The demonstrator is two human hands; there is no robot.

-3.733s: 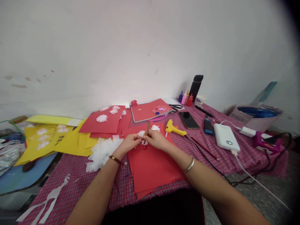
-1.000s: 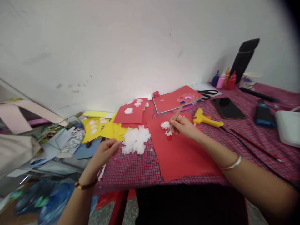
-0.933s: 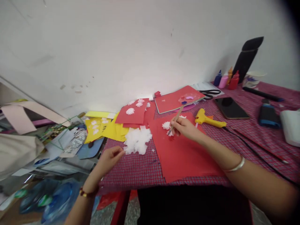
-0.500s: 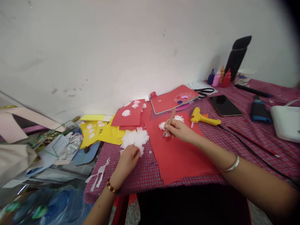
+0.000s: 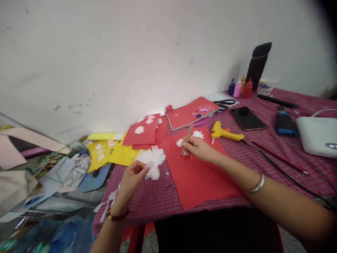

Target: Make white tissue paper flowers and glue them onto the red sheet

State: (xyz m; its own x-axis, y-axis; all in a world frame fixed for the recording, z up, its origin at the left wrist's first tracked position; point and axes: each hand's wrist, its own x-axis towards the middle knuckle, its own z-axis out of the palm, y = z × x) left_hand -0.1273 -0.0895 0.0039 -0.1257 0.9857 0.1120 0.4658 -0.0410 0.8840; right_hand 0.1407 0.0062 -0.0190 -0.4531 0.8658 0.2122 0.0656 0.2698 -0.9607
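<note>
The stick (image 5: 187,136) slants over the red sheets (image 5: 206,181) on the bench (image 5: 155,203), gripped by the fingers of the right hand (image 5: 196,147). Its dark tip is just beside a red spot (image 5: 186,158); whether it touches the paper, I cannot tell. White flowers (image 5: 197,134) sit on the sheets' far part. To the left, the left hand (image 5: 133,177) pinches a thin white scrap (image 5: 150,164) at the white pile (image 5: 157,157). A glue gun (image 5: 225,134) lies right of the sheets, near the phone (image 5: 247,118); farther off stand paint bottles (image 5: 248,89).
</note>
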